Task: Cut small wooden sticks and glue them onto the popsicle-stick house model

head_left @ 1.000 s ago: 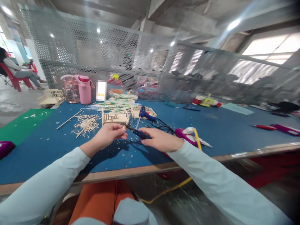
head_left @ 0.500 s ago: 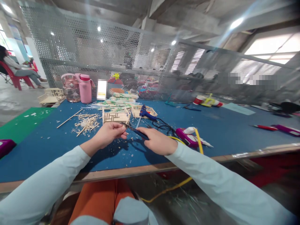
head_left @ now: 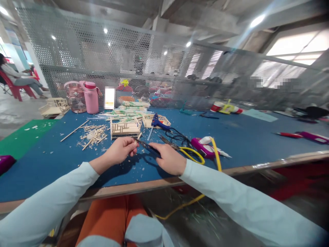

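Note:
My left hand is closed in a pinch over the front of the table, with a short pale wooden stick at its fingertips. Facing it, my right hand wraps around a dark pliers-like tool; its narrow tip points left and reaches the left fingertips. Whether the jaws touch the stick I cannot tell. Just behind the hands stands a small model of glued sticks. A second stick frame lies beside it, partly behind a blue glue gun.
Loose stick pieces and crumbs are scattered left of the hands. Wrapped stick bundles, a pink bottle and a clear jug stand behind. Yellow-handled pliers and a purple tool lie right. A perforated screen rises behind.
My right hand and the dark tool have shifted slightly, uncovering more of the yellow-handled pliers. The left hand keeps its pinch. The whole view has moved a little.

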A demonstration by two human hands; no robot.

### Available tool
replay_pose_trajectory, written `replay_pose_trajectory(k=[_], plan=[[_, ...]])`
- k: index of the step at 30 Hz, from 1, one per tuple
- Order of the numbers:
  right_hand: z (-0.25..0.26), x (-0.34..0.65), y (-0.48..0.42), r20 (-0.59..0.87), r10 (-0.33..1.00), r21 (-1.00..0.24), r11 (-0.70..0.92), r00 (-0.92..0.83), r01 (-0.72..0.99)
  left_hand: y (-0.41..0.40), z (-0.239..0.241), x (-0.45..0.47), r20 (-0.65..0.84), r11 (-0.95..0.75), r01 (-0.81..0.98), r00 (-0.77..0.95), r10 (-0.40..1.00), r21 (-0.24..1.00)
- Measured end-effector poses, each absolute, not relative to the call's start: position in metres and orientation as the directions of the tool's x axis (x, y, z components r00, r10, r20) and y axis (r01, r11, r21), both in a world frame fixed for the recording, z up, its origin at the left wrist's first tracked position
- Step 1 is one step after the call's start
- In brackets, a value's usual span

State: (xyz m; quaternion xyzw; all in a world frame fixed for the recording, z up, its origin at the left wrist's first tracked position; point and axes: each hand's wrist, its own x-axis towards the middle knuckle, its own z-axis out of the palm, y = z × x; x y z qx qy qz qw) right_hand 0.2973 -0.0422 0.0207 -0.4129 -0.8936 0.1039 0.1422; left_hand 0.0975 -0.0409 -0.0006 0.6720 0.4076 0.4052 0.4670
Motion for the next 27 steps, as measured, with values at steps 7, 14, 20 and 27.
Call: replay_pose_trajectory(k=[7,14,20,27], plan=[[0.018,0.303,-0.035,0.148,0.735,-0.409,0.654,-0.662,0.636,-0.041,-0.005,0.100,0.099,-0.158,0.138,0.359,0.928,0.978],[0.027,0.305,-0.031,-0.023,0.707,-0.441,0.628,-0.707,0.641,-0.042,-0.007,0.101,0.056,-0.098,0.095,0.374,0.926,0.991],[0.028,0.304,-0.035,0.043,0.761,-0.348,0.619,-0.647,0.704,-0.042,-0.006,0.102,-0.002,-0.022,0.065,0.341,0.940,0.998],[0.010,0.294,-0.044,0.229,0.816,-0.189,0.572,-0.530,0.798,-0.044,-0.003,0.101,0.058,-0.100,0.132,0.288,0.956,0.986]])
